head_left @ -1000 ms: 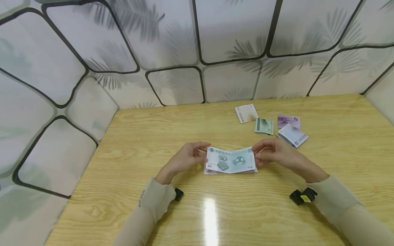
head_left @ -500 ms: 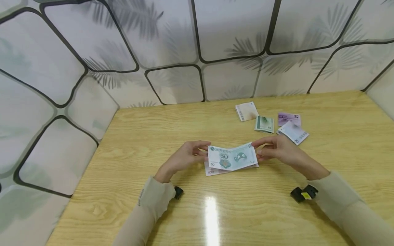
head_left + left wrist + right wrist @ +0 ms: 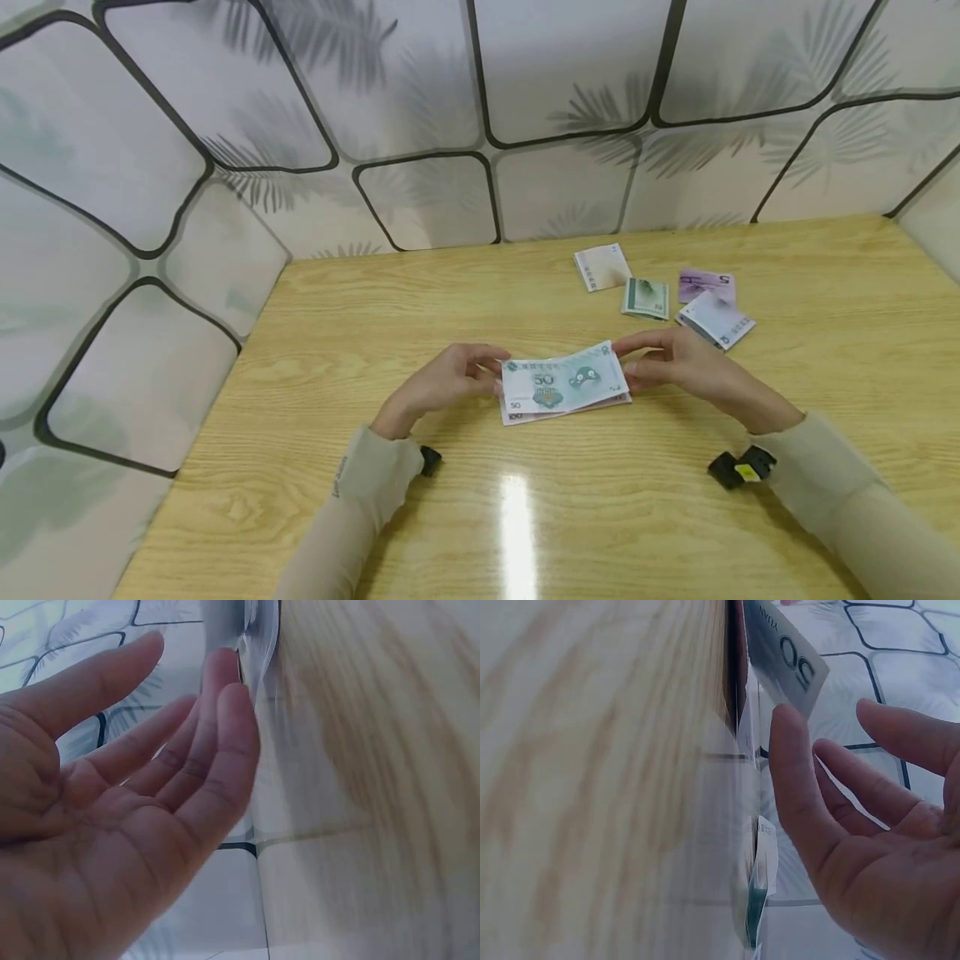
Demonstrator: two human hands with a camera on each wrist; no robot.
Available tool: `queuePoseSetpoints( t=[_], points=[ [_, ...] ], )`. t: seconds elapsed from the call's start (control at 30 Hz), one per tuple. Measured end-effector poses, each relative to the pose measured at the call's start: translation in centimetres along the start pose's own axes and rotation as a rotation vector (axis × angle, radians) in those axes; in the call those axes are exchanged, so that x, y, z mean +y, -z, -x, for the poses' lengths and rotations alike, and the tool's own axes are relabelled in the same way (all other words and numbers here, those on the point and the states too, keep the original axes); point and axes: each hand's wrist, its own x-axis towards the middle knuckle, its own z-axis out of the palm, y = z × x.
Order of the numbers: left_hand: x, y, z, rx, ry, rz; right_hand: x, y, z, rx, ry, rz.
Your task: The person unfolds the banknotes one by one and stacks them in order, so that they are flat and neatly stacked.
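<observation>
A pale green play banknote marked 50 (image 3: pixel 564 382) lies over a pinkish note marked 100 (image 3: pixel 516 418) in the head view, leaving only a strip of the lower one showing. My left hand (image 3: pixel 448 379) is at their left end, its fingers loosely bent; in the left wrist view its thumb stands well apart from the fingers (image 3: pixel 238 712). At the right end is my right hand (image 3: pixel 675 360), index fingertip at the 50 note's corner. The right wrist view shows that note's end (image 3: pixel 799 664) tilted up beside the index finger (image 3: pixel 789 742), the thumb apart.
Toward the back right of the wooden table (image 3: pixel 337 333) lie a folded white note (image 3: pixel 602 268), a green one (image 3: pixel 645 298), a purple one marked 5 (image 3: pixel 707 286) and a pale blue one (image 3: pixel 716 318). A patterned wall (image 3: pixel 420 200) borders the table's back.
The 50 note has turned, its right end tilting up toward the back; its left end has shifted slightly left. Both hands have stayed at its ends, hardly moving.
</observation>
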Motion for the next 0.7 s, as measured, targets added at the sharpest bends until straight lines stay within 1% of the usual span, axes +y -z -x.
queuePoseSetpoints(
  t=[0.07,0.17,0.23,0.3,0.37,0.43,0.5,0.6,0.7],
  points=[
    [-0.02,0.11,-0.01,-0.009,0.021,-0.021,0.02,0.07,-0.03,0.007,-0.007,0.033],
    [0.00,0.28,0.12,-0.018,0.034,-0.073,0.19,0.25,-0.08,0.022,0.003,0.119],
    [0.00,0.41,0.30,-0.015,0.043,-0.108,0.31,0.33,-0.12,0.025,0.007,0.166],
    [0.05,0.51,0.50,-0.004,0.067,-0.111,0.41,0.39,-0.18,0.019,0.006,0.199],
    [0.15,0.57,0.63,0.004,0.097,-0.097,0.40,0.36,-0.19,0.004,-0.005,0.192],
    [0.26,0.55,0.68,0.013,0.135,-0.063,0.30,0.26,-0.18,-0.007,-0.019,0.177],
    [0.39,0.46,0.68,0.014,0.158,-0.034,0.19,0.19,-0.13,-0.012,-0.026,0.164],
    [0.52,0.27,0.66,0.013,0.167,-0.002,0.10,0.06,-0.07,-0.012,-0.036,0.137],
    [0.46,0.10,0.53,0.002,0.149,0.029,0.14,0.00,-0.07,-0.014,-0.036,0.118]
  ],
)
